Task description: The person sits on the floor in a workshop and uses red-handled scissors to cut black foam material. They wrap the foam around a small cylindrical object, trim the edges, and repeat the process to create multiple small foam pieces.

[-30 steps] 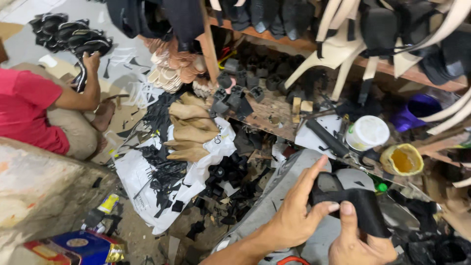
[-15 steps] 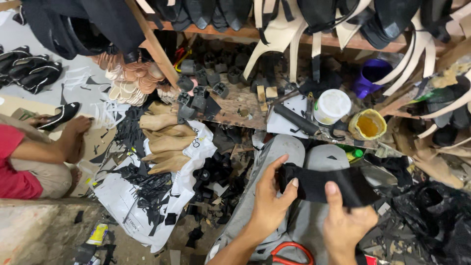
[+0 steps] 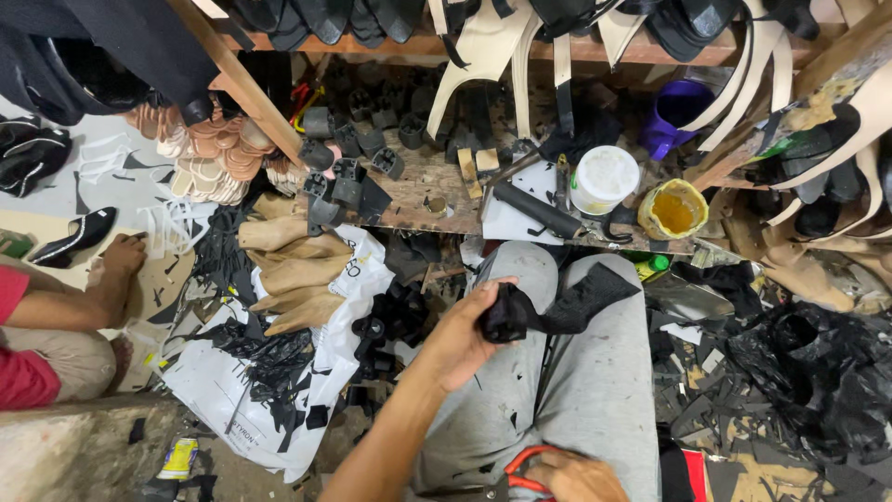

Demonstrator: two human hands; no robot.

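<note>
My left hand (image 3: 460, 339) grips a black strip of shoe material (image 3: 557, 311) by its bunched end and holds it above my grey-trousered knees (image 3: 595, 390). The strip's free end lies across my right knee. My right hand (image 3: 578, 476) is down at the bottom edge on my lap, with its fingers at the orange handles of a pair of scissors (image 3: 520, 465). The scissors' blades are hidden.
A low wooden bench (image 3: 423, 191) ahead carries a white tub (image 3: 604, 178), a yellow glue pot (image 3: 674, 209) and a black roll (image 3: 534, 209). Tan shoe lasts (image 3: 293, 274) lie on a white bag. A person in a red shirt (image 3: 23, 372) sits at the left. Shoe racks hang above.
My right hand has let go of the black strip and dropped to the scissors on my lap. My left hand now holds the strip alone. The view has shifted right.
</note>
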